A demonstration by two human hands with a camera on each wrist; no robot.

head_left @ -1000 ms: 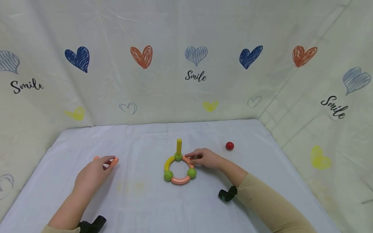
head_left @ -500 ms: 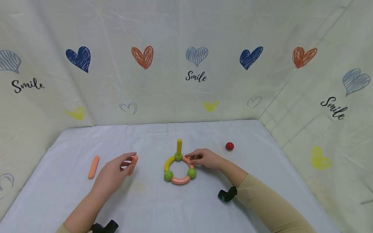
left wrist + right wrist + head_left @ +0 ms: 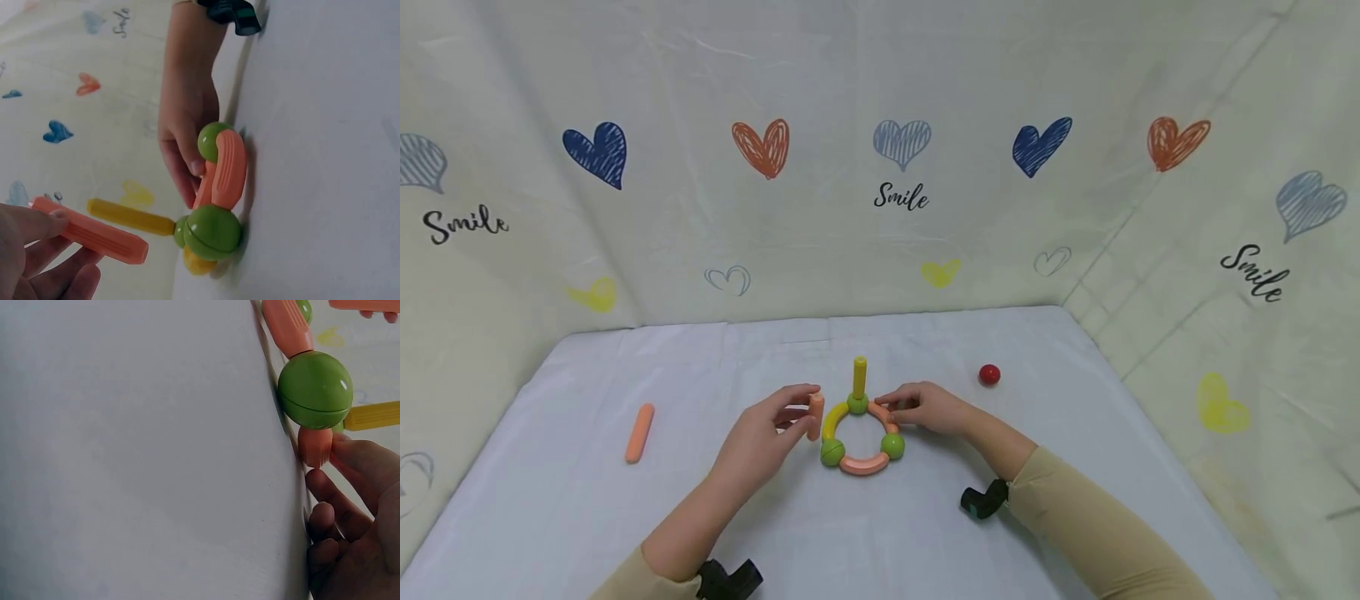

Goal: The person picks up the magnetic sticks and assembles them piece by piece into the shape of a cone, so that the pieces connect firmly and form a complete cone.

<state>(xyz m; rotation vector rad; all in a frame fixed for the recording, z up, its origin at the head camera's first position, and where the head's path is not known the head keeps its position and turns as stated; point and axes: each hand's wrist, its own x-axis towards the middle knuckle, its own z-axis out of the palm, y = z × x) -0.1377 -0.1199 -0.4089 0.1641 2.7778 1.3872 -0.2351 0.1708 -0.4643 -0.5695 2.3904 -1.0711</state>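
right hand (image 3: 350, 519) cut off by frame edge, ring's orange arc (image 3: 887, 414) partly hidden under fingers

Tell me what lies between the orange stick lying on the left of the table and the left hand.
Nothing: in the head view, only bare white tablecloth separates the lying orange stick from the left hand, which holds another orange stick.

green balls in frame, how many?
3, all joints of the toy ring on the table: top green ball under the upright yellow stick, lower-left green ball, lower-right green ball. No others visible.
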